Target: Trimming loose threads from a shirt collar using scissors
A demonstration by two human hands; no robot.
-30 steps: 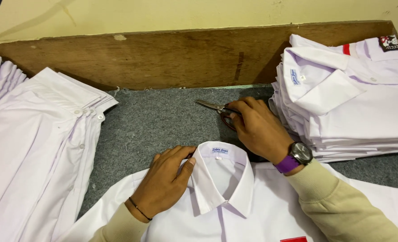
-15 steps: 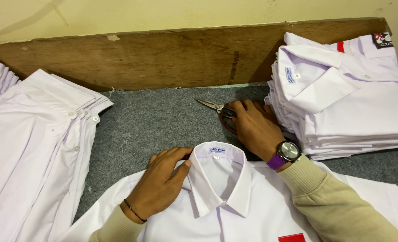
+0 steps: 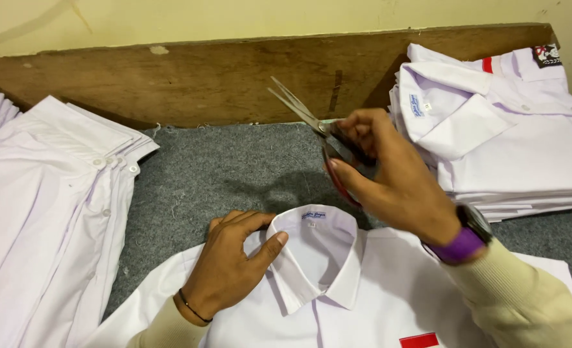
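A white shirt (image 3: 363,290) lies flat in front of me on the grey felt surface (image 3: 221,174), collar up, with a small label inside the collar (image 3: 313,216) and a red patch on the chest. My left hand (image 3: 231,264) presses on the collar's left side, thumb on its edge. My right hand (image 3: 389,174), with a purple-strapped watch on the wrist, holds a pair of scissors (image 3: 308,119) in the air above the collar. The blades point up and left and are slightly parted.
A stack of folded white shirts (image 3: 511,129) sits at the right. More white shirts (image 3: 47,212) lie spread in a pile at the left. A wooden board (image 3: 189,77) stands along the back against a pale wall.
My right hand has lifted the scissors off the grey surface and raised them above the collar. My left hand has stayed on the collar.
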